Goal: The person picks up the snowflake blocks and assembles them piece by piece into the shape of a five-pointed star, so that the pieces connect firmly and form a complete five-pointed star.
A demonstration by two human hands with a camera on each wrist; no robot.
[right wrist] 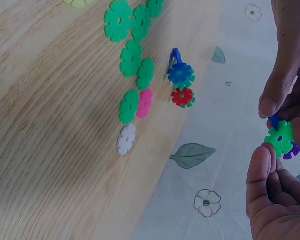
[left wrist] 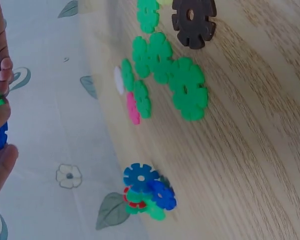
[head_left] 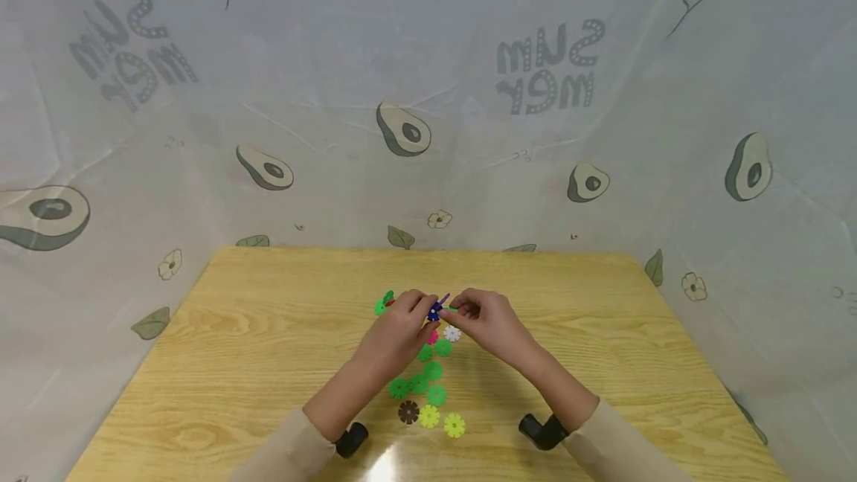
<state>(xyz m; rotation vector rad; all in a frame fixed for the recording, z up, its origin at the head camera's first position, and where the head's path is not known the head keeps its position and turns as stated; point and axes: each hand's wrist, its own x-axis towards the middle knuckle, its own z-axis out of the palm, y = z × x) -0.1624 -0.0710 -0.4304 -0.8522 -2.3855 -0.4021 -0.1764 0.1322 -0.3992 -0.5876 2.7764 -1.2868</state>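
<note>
Both hands meet over the middle of the table. My left hand (head_left: 400, 327) pinches a dark blue notched disc (head_left: 434, 312) between thumb and fingers. Opposite it, my right hand (head_left: 492, 322) pinches a bright green notched disc (right wrist: 279, 139), its thumb on the disc's edge. A purple disc (right wrist: 291, 151) shows partly behind the green one, and the blue, green and purple pieces sit close together between the fingertips. Below the hands, loose discs lie flat: white (head_left: 452, 333), pink (right wrist: 145, 103) and several green ones (head_left: 433, 371).
A joined cluster of blue, red and green discs (left wrist: 141, 178) stands beyond the left hand. Nearer my body lie a brown disc (head_left: 409, 413) and two yellow discs (head_left: 454, 425). A patterned cloth (head_left: 428, 192) hangs around the wooden table (head_left: 268, 333).
</note>
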